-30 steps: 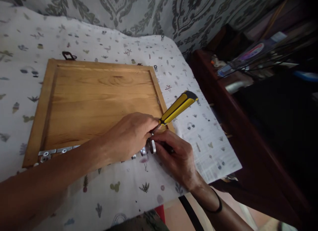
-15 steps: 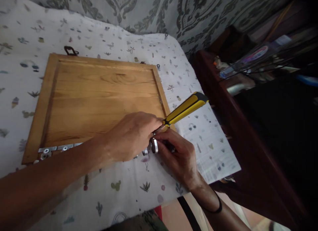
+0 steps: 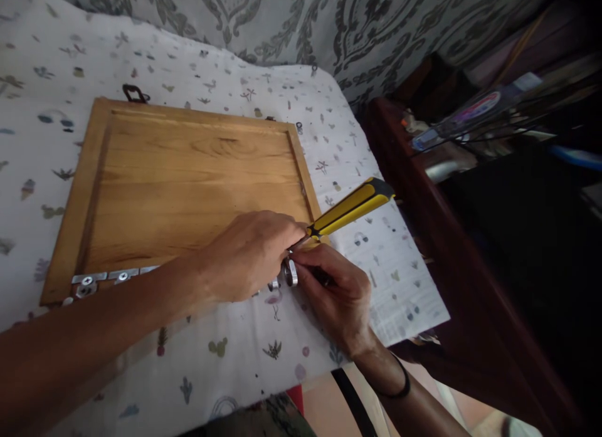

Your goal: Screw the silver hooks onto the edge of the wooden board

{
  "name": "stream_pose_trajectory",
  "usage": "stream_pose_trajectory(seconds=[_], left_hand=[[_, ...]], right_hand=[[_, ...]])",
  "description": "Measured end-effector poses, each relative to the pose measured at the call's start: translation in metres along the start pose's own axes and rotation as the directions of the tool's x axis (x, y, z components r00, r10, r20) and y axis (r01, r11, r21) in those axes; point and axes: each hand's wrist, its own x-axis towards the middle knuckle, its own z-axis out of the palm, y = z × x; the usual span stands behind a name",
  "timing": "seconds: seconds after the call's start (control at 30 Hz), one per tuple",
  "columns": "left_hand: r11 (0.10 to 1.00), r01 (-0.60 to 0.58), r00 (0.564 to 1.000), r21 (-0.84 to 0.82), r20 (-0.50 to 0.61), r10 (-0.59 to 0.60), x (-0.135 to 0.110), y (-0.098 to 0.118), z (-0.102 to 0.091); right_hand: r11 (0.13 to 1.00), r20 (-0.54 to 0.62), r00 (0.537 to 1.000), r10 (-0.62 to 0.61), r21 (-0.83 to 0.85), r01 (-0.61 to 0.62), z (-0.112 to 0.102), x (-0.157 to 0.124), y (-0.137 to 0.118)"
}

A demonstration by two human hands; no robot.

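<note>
A wooden cabinet door [image 3: 188,180] lies flat on a patterned white sheet [image 3: 221,355]. My left hand [image 3: 249,255] is closed around the metal shaft of a yellow-and-black screwdriver [image 3: 350,206], whose handle sticks out up and to the right. The tip is hidden under my fingers at the door's near right corner. My right hand [image 3: 333,299] pinches a silver metal hinge [image 3: 288,274] against the door's near edge. A second silver hinge [image 3: 101,280] with screws sits on the near left corner.
A small dark metal handle [image 3: 135,93] sits at the door's far edge. A patterned grey curtain [image 3: 282,17] hangs behind. To the right stands a dark wooden shelf [image 3: 423,173] with cluttered items. The sheet's edge drops off at lower right.
The screwdriver handle has swung slightly right and lower. Both hands stay at the door's near right corner; the view has shifted a little.
</note>
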Motion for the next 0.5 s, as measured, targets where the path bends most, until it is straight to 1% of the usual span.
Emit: stream_pose_trajectory(seconds=[0.33,0.5], left_hand=[[1.000,0.024,1.000,0.018,0.000,-0.024,-0.0006,0.0007,-0.0002],[0.999,0.007,1.000,0.043,-0.007,-0.006,-0.0015,-0.0004,0.0001]], right_hand=[[0.990,0.017,0.995,-0.099,-0.102,0.100,-0.0008,0.0006,-0.0029],[0.981,0.024,0.991,-0.135,-0.135,0.137,-0.0006,0.0001,-0.0013]])
